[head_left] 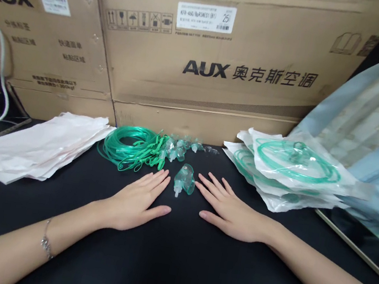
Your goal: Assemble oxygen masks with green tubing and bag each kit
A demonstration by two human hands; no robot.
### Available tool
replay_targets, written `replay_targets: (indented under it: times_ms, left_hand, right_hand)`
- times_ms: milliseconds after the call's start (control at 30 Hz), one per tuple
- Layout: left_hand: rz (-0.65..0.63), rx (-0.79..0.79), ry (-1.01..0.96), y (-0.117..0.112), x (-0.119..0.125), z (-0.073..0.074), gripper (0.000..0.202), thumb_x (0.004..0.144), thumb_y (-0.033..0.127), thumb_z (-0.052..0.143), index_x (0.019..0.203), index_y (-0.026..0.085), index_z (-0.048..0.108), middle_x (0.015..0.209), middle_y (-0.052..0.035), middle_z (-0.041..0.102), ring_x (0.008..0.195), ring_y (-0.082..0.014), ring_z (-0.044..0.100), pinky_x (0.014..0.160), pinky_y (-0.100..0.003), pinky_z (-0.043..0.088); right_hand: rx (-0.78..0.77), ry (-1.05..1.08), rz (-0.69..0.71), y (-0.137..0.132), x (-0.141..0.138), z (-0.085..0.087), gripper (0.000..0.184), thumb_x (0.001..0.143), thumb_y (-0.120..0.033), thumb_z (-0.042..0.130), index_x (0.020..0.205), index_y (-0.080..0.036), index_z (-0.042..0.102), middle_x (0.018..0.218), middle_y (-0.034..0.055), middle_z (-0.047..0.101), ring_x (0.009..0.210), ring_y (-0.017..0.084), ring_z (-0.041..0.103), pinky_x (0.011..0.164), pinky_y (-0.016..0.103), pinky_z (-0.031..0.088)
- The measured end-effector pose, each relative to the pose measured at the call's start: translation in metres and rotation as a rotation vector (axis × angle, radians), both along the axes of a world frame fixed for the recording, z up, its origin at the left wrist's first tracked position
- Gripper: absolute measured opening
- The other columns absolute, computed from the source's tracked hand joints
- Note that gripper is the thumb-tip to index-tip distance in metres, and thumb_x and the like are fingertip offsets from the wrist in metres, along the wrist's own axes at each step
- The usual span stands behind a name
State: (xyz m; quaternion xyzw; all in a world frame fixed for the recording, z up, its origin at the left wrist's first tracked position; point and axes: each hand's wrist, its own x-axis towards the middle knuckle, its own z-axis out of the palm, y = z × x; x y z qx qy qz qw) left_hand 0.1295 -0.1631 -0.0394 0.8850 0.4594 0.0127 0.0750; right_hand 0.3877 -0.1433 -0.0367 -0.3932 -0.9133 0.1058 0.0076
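Note:
My left hand point(138, 199) lies flat on the black table point(169, 264), palm down, fingers stretched out and holding nothing. My right hand point(229, 209) lies flat the same way a little to the right. Between the fingertips of both hands sits a clear green mask point(184, 180), touching neither hand. Behind my left hand is a coil of green tubing point(130, 146) with several small clear green parts point(181, 148) beside it.
A pile of empty clear bags point(36, 145) lies at the left. A stack of sealed bags with green tubing inside point(290, 171) lies at the right, next to a light blue sheet point(376, 129). Large cardboard boxes point(217, 64) wall off the back.

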Motion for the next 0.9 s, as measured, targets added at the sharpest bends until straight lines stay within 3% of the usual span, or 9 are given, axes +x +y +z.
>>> replay_targets:
  times_ms: [467,700,800,900]
  left_hand:
    - [-0.024,0.054,-0.030,0.004,-0.002,-0.007,0.073,0.086,0.058,0.018,0.140,0.009,0.016,0.147,-0.0122,0.007,0.136,-0.0209,0.005,0.110,-0.036,0.010]
    - [-0.038,0.103,-0.067,0.000,-0.003,-0.007,0.070,0.087,0.054,0.023,0.137,0.005,0.025,0.145,-0.0152,0.018,0.135,-0.0218,0.016,0.108,-0.036,0.018]
    - [-0.030,0.240,-0.150,0.004,-0.002,0.007,0.051,0.090,0.043,0.026,0.123,0.011,0.049,0.130,-0.0109,0.049,0.122,-0.0194,0.042,0.103,-0.033,0.028]
    - [0.119,0.433,-0.280,0.025,0.002,0.028,0.036,0.088,0.035,0.034,0.100,0.017,0.063,0.105,-0.0072,0.065,0.101,-0.0196,0.056,0.093,-0.033,0.037]
  right_hand:
    - [0.055,-0.030,0.003,0.001,-0.003,-0.003,0.072,0.085,-0.061,0.021,0.142,-0.016,0.015,0.148,0.0108,0.007,0.135,0.030,-0.001,0.107,0.055,0.006]
    - [0.052,-0.015,0.010,-0.001,0.000,-0.004,0.072,0.085,-0.060,0.023,0.141,-0.015,0.016,0.148,0.0114,0.009,0.135,0.030,0.001,0.106,0.055,0.007]
    - [0.126,-0.025,0.037,0.001,0.000,0.008,0.066,0.086,-0.057,0.029,0.137,-0.015,0.031,0.144,0.0130,0.025,0.133,0.032,0.018,0.104,0.053,0.020]
    - [0.288,0.020,0.034,0.012,-0.011,0.029,0.042,0.090,-0.040,0.032,0.110,-0.016,0.060,0.118,0.0118,0.057,0.110,0.026,0.051,0.094,0.044,0.037]
